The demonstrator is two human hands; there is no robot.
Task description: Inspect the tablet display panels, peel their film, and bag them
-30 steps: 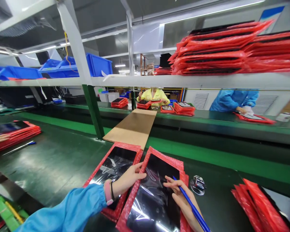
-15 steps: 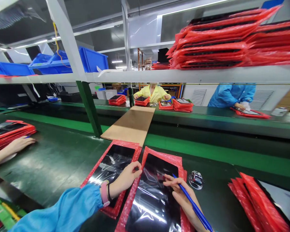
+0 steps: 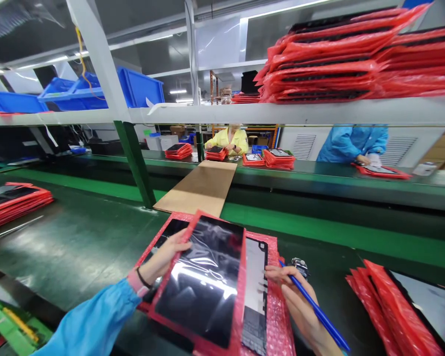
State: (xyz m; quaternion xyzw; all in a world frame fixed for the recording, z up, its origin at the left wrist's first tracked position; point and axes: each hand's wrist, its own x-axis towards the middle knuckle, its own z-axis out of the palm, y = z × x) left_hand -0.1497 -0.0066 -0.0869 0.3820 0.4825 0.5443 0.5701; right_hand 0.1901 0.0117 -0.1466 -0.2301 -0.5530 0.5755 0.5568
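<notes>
My left hand (image 3: 166,254) grips the left edge of a black glossy screen panel (image 3: 203,277) bordered by a red bubble-wrap sheet. The panel is raised and tilted, partly over another black panel (image 3: 174,228) on red wrap at the left. Uncovered on the right is a grey-backed panel (image 3: 255,272) with a black frame, lying on red bubble wrap (image 3: 272,247). My right hand (image 3: 294,291) holds a long blue pen (image 3: 321,314) slanting across it. Its fingertips are at the grey panel's right edge. A small shiny object (image 3: 300,267) lies beyond that hand.
Red-wrapped panel stacks stand at the left (image 3: 18,202) and right (image 3: 404,311). A brown board (image 3: 203,185) bridges to the far bench, where two people work. Overhead, a white shelf (image 3: 222,113) carries red-wrapped stacks and blue bins (image 3: 141,88). A green post (image 3: 133,165) supports it.
My left hand has lifted the black screen panel with its red sheet and shifted it left, exposing the grey-backed panel. Another person's hand at the far left has left the view.
</notes>
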